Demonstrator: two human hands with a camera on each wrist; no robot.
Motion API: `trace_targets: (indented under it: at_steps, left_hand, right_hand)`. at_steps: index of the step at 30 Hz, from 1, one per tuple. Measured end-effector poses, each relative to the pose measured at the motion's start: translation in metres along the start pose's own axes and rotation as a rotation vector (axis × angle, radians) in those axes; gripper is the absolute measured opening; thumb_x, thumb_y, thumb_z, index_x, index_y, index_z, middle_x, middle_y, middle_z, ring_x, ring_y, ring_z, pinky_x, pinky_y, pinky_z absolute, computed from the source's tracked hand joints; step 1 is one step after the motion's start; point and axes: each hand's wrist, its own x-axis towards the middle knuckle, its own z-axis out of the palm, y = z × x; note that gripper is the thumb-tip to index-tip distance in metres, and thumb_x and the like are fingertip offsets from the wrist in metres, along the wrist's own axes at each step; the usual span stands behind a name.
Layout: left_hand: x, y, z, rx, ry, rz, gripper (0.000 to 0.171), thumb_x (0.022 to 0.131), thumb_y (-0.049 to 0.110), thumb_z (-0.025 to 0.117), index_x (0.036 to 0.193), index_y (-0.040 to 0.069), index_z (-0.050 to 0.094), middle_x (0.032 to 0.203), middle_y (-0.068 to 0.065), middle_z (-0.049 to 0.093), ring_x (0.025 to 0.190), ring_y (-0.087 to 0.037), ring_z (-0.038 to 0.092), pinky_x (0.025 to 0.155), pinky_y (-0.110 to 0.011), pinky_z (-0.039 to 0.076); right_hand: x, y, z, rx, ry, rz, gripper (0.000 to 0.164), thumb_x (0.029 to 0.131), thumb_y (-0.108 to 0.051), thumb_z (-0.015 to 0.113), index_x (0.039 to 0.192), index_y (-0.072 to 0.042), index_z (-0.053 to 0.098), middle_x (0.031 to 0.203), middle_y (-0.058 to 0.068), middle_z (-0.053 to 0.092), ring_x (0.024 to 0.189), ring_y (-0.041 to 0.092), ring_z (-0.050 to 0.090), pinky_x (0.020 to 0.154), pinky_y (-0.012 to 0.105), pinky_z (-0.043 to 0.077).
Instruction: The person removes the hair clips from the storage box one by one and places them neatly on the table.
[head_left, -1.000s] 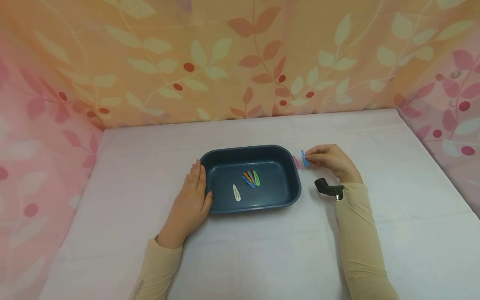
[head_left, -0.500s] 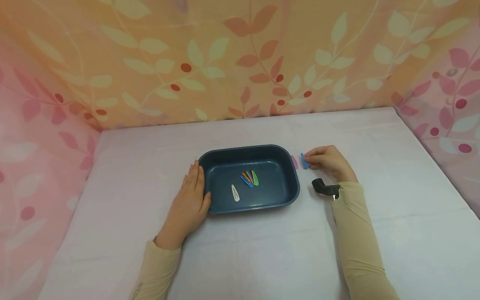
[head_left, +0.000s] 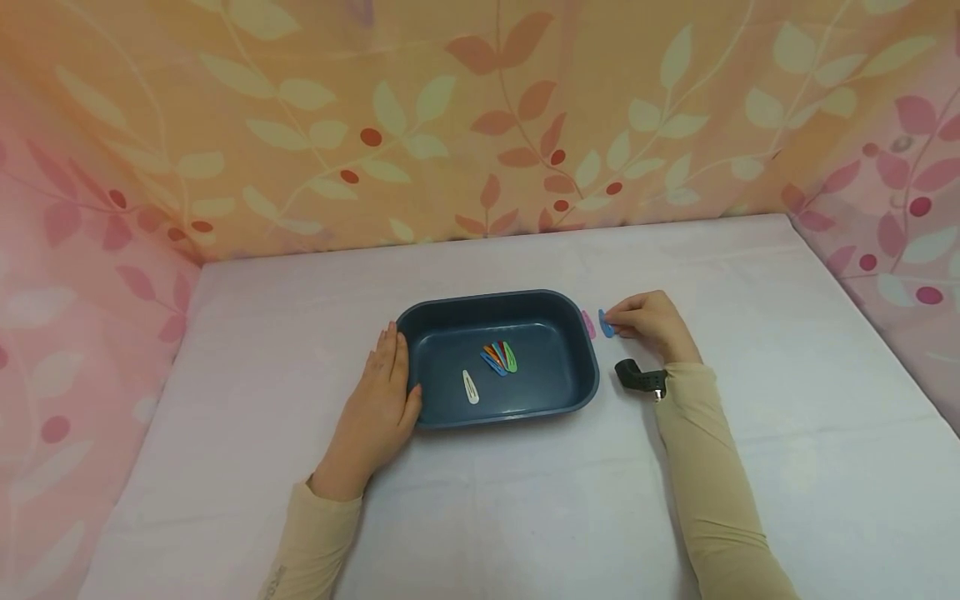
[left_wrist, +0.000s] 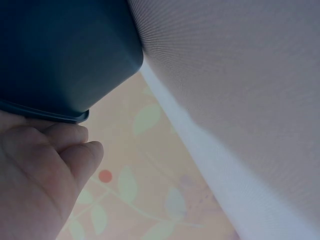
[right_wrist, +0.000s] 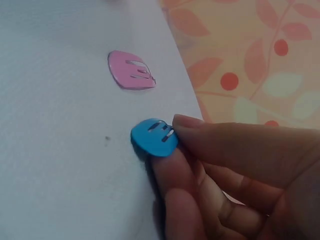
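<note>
Between the thumb and fingers of my right hand [head_left: 652, 323] a blue snap hair clip [right_wrist: 154, 137] is pinched, close above the table to the right of the tray. A pink hair clip [right_wrist: 131, 70] lies on the cloth beside it, near the tray's right wall. My left hand [head_left: 380, 398] rests with straight fingers against the left rim of the dark blue tray [head_left: 506, 414]. Inside the tray, several coloured hair clips [head_left: 501, 357] lie fanned together, and a white hair clip [head_left: 470, 387] lies apart, nearer the front.
A white cloth [head_left: 525, 508] covers the table. Behind it hangs an orange leaf-patterned curtain [head_left: 435, 108], with pink patterned cloth at both sides. A black wrist camera [head_left: 640, 377] sticks out from the right sleeve.
My right hand has moved slightly left and down with the blue hair clip, bringing it closer to the pink one. The left hand stays against the tray.
</note>
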Motion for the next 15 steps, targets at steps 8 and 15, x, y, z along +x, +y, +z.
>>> trace_targets:
  at_steps: [8, 15]
  left_hand:
    - [-0.0003, -0.0003, 0.0008, 0.005, -0.002, 0.000, 0.066, 0.091, 0.017, 0.048, 0.140, -0.019, 0.022, 0.151, -0.030, 0.012, 0.140, -0.039, 0.017, 0.109, -0.052, 0.022]
    - [-0.0006, -0.0005, 0.0007, 0.009, 0.014, 0.009, 0.066, 0.090, 0.016, 0.051, 0.139, -0.020, 0.023, 0.151, -0.031, 0.013, 0.139, -0.040, 0.018, 0.108, -0.052, 0.023]
  right_hand:
    - [-0.0002, -0.0026, 0.0012, -0.133, 0.031, 0.000, 0.025, 0.083, -0.008, 0.069, 0.095, 0.014, 0.068, 0.064, -0.003, 0.063, 0.058, 0.004, 0.056, 0.058, 0.017, 0.048]
    - [0.0014, -0.0029, 0.0022, -0.170, 0.036, 0.002, 0.025, 0.083, -0.010, 0.070, 0.094, 0.012, 0.069, 0.062, -0.004, 0.062, 0.058, 0.004, 0.055, 0.057, 0.017, 0.047]
